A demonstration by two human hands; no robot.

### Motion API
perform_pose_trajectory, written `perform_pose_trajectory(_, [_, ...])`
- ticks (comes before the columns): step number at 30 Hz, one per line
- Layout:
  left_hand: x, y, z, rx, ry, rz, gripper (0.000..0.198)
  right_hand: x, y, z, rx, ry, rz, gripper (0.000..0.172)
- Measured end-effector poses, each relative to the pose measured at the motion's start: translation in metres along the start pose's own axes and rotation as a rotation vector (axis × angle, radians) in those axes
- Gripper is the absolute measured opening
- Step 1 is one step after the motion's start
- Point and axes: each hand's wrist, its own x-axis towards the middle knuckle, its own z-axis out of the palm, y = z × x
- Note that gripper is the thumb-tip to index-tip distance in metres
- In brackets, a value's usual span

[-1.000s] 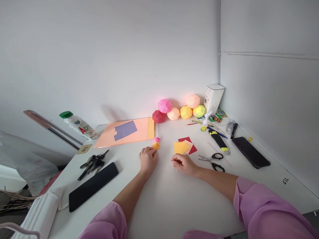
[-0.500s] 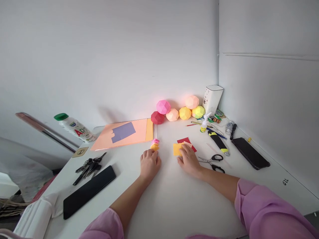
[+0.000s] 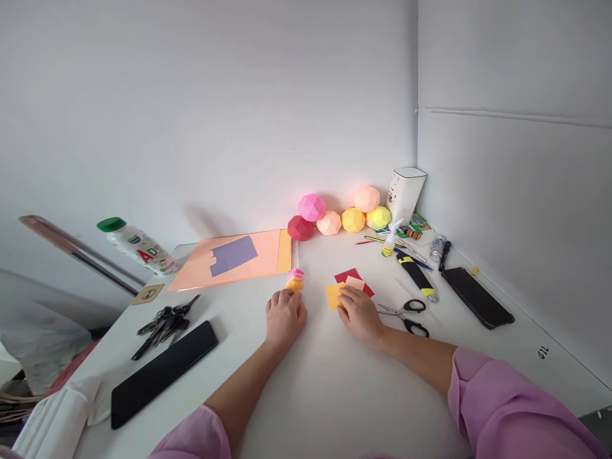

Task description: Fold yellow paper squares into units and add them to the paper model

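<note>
My left hand lies on the table with its fingers stretched flat, fingertips against a small row of folded paper pieces. The nearest folded piece is orange; a pink folded piece sits just behind it. Under the fingers of my right hand is a yellow-orange paper square, gripped at its right edge. A pale peach paper piece and a red paper square lie behind that hand, partly overlapping. My right thumb rests low, close to the tabletop.
Scissors, a utility knife, a glue bottle and a phone lie right. Faceted paper balls line the wall. At left are peach sheets, keys, a black slab and a bottle.
The yellow-orange square has slid slightly left and toward me under my right hand and turned a little, uncovering more of the peach piece. My left hand stays by the folded pieces.
</note>
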Motion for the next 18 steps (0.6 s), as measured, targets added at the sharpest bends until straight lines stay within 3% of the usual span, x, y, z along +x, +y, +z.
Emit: perform_pose_trajectory(18, [-0.0004,0.0023,-0.0038,0.006,-0.016,-0.008,0.023,-0.0012,-0.0006,-0.0010,0.206,0.076,-0.038,0.025])
